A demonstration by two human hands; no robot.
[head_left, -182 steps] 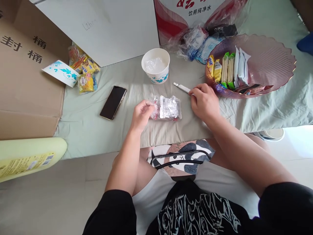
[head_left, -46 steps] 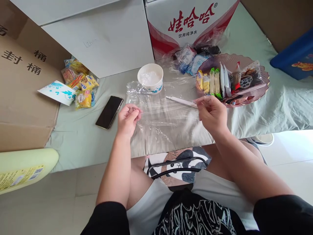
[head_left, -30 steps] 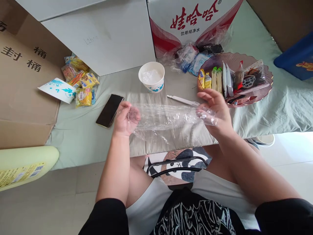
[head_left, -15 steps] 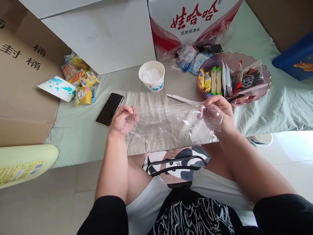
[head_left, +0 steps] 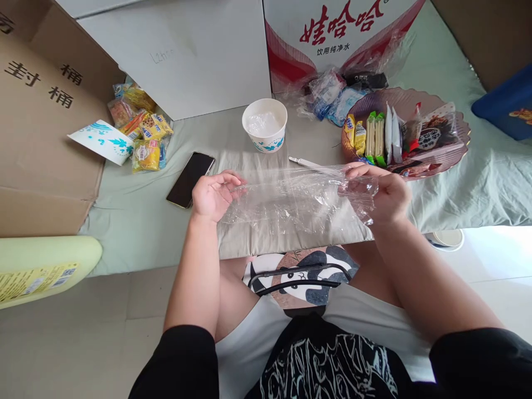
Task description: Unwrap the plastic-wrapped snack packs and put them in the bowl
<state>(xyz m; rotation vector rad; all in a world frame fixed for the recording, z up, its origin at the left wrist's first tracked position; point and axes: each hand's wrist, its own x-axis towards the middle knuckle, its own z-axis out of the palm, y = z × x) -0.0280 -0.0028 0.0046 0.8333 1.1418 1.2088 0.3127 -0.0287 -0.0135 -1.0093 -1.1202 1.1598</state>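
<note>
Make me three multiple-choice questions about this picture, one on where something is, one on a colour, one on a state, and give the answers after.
1. Where does the phone lie?
A. in the bowl
B. on the cloth, beside the left hand
C. in the cup

2. What colour is the cup on the outside?
A. white with blue marks
B. plain red
C. black

3. How is the clear plastic wrap held?
A. rolled up in one hand
B. lying untouched
C. stretched between both hands

Answers: B, the phone lies flat on the cloth just left of that hand; A, the cup wall is white with blue print; C, the left hand and the right hand each grip one end.
</note>
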